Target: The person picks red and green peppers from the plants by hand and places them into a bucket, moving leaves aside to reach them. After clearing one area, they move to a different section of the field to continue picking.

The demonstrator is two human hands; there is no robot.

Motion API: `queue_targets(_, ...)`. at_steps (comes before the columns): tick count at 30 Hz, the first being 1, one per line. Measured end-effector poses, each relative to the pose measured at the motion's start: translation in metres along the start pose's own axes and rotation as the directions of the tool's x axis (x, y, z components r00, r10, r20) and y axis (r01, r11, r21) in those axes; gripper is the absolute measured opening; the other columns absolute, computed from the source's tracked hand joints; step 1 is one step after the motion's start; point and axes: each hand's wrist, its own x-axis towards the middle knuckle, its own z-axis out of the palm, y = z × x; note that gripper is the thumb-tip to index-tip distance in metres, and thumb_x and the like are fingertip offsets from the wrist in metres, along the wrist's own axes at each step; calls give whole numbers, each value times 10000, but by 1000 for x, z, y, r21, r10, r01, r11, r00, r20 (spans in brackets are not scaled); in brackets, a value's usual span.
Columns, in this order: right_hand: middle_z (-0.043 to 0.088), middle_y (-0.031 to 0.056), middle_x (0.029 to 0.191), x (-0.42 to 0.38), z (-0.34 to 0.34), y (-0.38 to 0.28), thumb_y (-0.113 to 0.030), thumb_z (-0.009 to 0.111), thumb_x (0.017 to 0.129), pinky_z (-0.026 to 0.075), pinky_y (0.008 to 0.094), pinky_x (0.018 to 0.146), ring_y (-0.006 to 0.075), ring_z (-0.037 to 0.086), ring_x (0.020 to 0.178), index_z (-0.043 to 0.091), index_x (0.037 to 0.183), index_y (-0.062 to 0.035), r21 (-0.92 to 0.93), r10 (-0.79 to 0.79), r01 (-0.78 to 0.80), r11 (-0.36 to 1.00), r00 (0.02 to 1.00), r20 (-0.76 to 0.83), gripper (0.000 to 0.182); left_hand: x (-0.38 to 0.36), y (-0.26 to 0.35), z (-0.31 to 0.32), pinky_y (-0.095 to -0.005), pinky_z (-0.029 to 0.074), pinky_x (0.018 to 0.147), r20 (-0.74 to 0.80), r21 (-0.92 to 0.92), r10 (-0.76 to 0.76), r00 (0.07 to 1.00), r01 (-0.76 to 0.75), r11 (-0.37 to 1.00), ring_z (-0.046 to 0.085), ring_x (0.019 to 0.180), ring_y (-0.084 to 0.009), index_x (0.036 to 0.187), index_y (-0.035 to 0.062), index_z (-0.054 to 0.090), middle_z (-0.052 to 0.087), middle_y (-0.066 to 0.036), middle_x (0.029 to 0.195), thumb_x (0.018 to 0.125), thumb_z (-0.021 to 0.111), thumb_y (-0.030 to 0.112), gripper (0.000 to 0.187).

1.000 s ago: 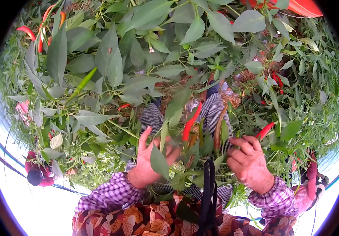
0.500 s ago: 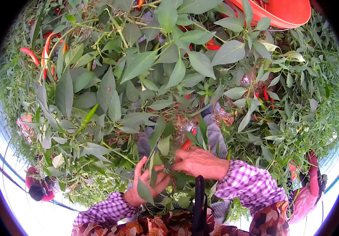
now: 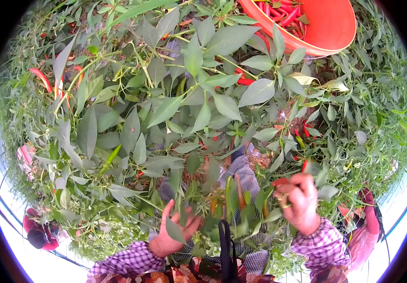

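Note:
My right hand (image 3: pixel 298 200) is closed in a pinch on a red chili pepper (image 3: pixel 280 182), held to the right of my knees; its fingers partly cover the pepper. My left hand (image 3: pixel 172 233) is among the leaves at lower centre, fingers apart and slightly blurred. A leaf (image 3: pixel 175 230) crosses in front of its palm, and I see nothing gripped there. Between the hands hang a yellow-green chili pepper (image 3: pixel 228 191) and an orange-brown one (image 3: pixel 240 192). A green chili pepper (image 3: pixel 110 159) grows farther left.
An orange-red bucket (image 3: pixel 333 28) with many red chili peppers (image 3: pixel 288 14) stands at upper right. Leafy branches (image 3: pixel 227 40) spread in front of me. More red chili peppers (image 3: pixel 41 79) hang at far left. Other people are at right (image 3: pixel 366 231) and left (image 3: pixel 40 228).
My right hand has moved right, away from the left hand, carrying the red chili pepper off from the plant. My left hand stays nearly in place. More of the bucket shows.

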Motion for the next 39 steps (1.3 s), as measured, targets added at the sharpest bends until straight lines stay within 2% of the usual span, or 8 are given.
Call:
queue_targets(7,480,126,1038,109,-81,-37,-230,524,940,507,362,731,232,521,860,512,1146,-55,-227,-397,347,910,570,-720,270,18,-6,39,-529,220,1118,294,453,-126,948,-22,891,341,1336,-275,1354,69,360,387,-146,1407,862,432,143,503)
queue_targets(9,513,129,1063,165,-109,-29,-236,548,930,499,352,757,234,546,882,507,1189,-51,-434,-531,307,847,508,-678,321,6,-12,76,-553,197,1126,456,885,-115,882,-464,-50,302,1364,-283,1346,52,368,361,-155,1438,874,403,141,482)
queue_targets(12,564,134,1099,251,-149,25,-245,584,914,487,336,796,238,583,916,499,1254,-46,-676,-634,142,723,527,-566,403,19,-1,19,-585,190,1117,308,838,-28,951,-258,481,307,1371,-270,1307,69,432,394,-137,1421,862,431,141,451)
queue_targets(14,598,137,1123,280,-149,70,-250,608,904,480,325,823,240,607,938,494,1297,-43,-699,-580,48,714,600,-551,460,43,10,-49,-604,199,1103,162,164,25,986,-52,985,351,1358,-257,1228,86,541,482,-123,1359,843,495,154,394)
queue_targets(18,589,153,1120,234,-98,42,-164,631,874,450,347,881,271,579,1011,540,1218,0,-329,-170,-18,944,829,-533,392,78,-35,-159,-662,180,1064,-412,367,-83,908,249,896,280,1376,-369,1353,160,452,379,-160,1430,714,707,305,703)
queue_targets(23,612,164,996,186,-16,-61,-34,671,765,469,370,822,317,597,938,604,991,28,74,-181,200,977,960,-213,244,37,-128,-174,-615,335,993,-189,392,-664,724,675,625,433,1239,-401,1275,127,522,380,-145,1403,683,765,345,676)
queue_targets(26,622,165,955,179,13,-98,-35,694,727,474,389,805,346,596,909,623,939,15,127,-258,270,954,961,-101,229,-3,-133,-144,-359,494,766,-224,389,-539,812,582,714,560,930,-248,1076,24,596,505,-121,1226,695,649,141,402)
queue_targets(39,619,157,861,329,130,-254,-72,631,805,490,382,700,331,613,774,628,939,10,383,-324,281,880,945,49,157,-15,-98,-71,-295,505,803,-449,-99,-334,829,326,940,555,932,-243,1105,-61,577,557,-148,1136,693,590,84,437)
